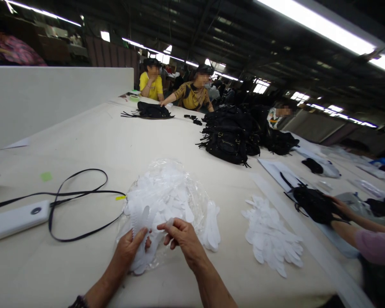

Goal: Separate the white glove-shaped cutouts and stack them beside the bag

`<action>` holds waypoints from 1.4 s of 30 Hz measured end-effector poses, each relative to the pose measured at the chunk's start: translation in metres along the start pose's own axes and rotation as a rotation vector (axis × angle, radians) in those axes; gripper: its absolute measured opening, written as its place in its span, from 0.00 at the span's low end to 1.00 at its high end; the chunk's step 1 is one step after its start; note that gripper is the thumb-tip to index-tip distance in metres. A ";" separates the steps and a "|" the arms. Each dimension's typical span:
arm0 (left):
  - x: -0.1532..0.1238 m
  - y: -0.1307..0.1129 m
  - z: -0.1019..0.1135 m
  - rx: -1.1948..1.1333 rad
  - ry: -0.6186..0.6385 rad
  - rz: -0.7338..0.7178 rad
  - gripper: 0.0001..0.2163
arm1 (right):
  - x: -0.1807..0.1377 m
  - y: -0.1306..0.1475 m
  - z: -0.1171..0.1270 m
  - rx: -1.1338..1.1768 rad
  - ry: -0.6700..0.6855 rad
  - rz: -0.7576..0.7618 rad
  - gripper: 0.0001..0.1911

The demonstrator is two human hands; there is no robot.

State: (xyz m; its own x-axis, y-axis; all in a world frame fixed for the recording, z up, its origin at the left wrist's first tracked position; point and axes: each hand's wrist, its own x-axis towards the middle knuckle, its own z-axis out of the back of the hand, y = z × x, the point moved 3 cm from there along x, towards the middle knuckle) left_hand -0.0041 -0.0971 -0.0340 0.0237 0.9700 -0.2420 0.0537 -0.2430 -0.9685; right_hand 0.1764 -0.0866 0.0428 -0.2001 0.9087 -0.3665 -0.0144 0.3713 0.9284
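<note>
My left hand (130, 248) is closed around a fanned stack of long white pieces with rounded ends (137, 220), their edges stepped like teeth. Just to the right of that stack, my right hand (182, 239) hovers with the index finger stretched toward it and the other fingers bent. Something whitish shows at the tip of a right-hand digit; whether it is a cover or a piece is unclear. Beneath both hands lies a clear plastic bag (197, 201) full of the same white pieces. A small bundle of them (211, 226) rests beside the bag.
A loose heap of white pieces (271, 235) lies to the right. At left are a white device (17, 220) and its black strap (80, 193). Black bags (227, 137) are piled farther back. A co-worker's arms (349, 231) handle a black bag at right; other people stand across the table.
</note>
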 end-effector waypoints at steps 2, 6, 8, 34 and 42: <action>0.000 0.001 0.000 -0.015 0.009 -0.008 0.19 | -0.005 0.012 0.003 -0.131 0.043 0.050 0.12; 0.000 0.003 -0.002 -0.085 0.005 0.033 0.18 | -0.015 0.036 0.004 -0.175 0.141 0.202 0.08; 0.000 0.002 -0.003 -0.093 -0.004 0.040 0.18 | -0.014 0.038 0.004 -0.089 0.114 0.182 0.09; -0.006 -0.006 -0.005 0.134 0.108 0.028 0.23 | 0.026 -0.009 -0.014 0.254 -0.151 0.067 0.20; -0.006 -0.002 -0.006 0.090 0.082 0.039 0.23 | 0.020 0.006 -0.017 0.100 -0.142 0.132 0.13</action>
State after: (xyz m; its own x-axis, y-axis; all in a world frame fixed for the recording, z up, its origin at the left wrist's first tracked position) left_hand 0.0018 -0.1027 -0.0298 0.1056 0.9550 -0.2772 -0.0390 -0.2746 -0.9608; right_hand 0.1560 -0.0699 0.0418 -0.0535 0.9659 -0.2532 0.1014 0.2575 0.9609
